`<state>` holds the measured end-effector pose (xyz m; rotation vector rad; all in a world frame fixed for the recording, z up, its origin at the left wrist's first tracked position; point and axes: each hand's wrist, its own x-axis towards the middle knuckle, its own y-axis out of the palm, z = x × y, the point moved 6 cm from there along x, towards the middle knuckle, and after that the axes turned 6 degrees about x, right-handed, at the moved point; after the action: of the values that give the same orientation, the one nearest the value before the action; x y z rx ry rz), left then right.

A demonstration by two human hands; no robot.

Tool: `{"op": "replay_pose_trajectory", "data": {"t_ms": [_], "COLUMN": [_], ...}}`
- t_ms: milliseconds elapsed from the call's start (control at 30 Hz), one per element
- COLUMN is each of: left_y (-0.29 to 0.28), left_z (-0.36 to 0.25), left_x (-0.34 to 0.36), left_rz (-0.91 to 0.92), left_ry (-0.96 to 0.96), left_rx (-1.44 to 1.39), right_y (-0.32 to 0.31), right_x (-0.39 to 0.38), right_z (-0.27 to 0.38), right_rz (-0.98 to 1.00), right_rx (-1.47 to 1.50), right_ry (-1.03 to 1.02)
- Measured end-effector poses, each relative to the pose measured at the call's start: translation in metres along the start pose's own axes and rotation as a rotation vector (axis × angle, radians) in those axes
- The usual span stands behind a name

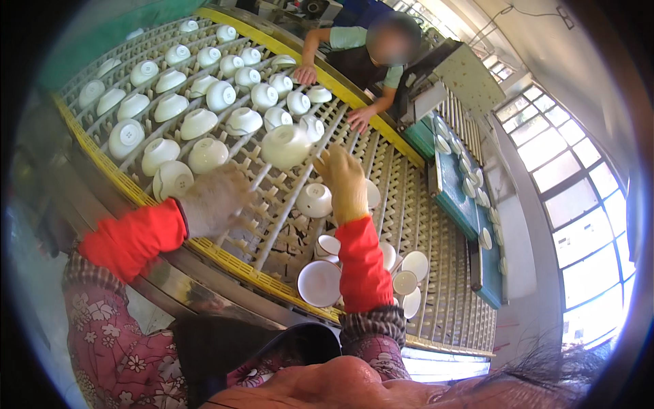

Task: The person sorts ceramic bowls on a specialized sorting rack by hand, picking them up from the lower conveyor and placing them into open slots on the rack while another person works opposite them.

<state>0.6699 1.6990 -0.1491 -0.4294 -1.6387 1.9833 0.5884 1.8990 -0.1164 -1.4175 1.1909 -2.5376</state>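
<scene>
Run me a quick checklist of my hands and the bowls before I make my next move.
1. Right hand gripping the blurred bowl: cannot tell; fingertips show near its edge.
2. Left hand empty: cannot tell; it is blurred.
3. Co-worker's nearer hand apart from your right hand: ok.
4. Bowl beside your left hand showing its base: ok.
5. Red right sleeve clear of nearby cups: cannot tell; contact is unclear.

My feed shows the left hand (218, 202) and a big white bowl (286, 146) all blurry, and I can't tell if the right hand (343, 178) touches that bowl. The right red sleeve (359, 262) hides part of a white cup (327, 248), and the bottom mark (131, 135) on an upside-down bowl (123, 146) is too tiny for me.
</scene>
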Motion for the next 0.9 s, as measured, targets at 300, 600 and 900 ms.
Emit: {"op": "replay_pose_trajectory", "data": {"t_ms": [300, 600, 900], "left_y": [-0.01, -0.021, -0.007], "left_z": [-0.051, -0.113, -0.145], "left_x": [-0.001, 0.012, 0.022], "left_rz": [-0.267, -0.369, -0.358], "left_ry": [0.236, 0.459, 0.677], "left_rx": [-0.096, -0.108, 0.017], "right_y": [-0.051, -0.054, -0.017], "right_x": [-0.134, -0.093, -0.029], "right_z": [-0.051, -0.065, -0.104], "right_rz": [0.333, 0.089, 0.024], "right_rx": [-0.279, 0.676, 0.231], "right_ry": [0.487, 0.797, 0.602]}}
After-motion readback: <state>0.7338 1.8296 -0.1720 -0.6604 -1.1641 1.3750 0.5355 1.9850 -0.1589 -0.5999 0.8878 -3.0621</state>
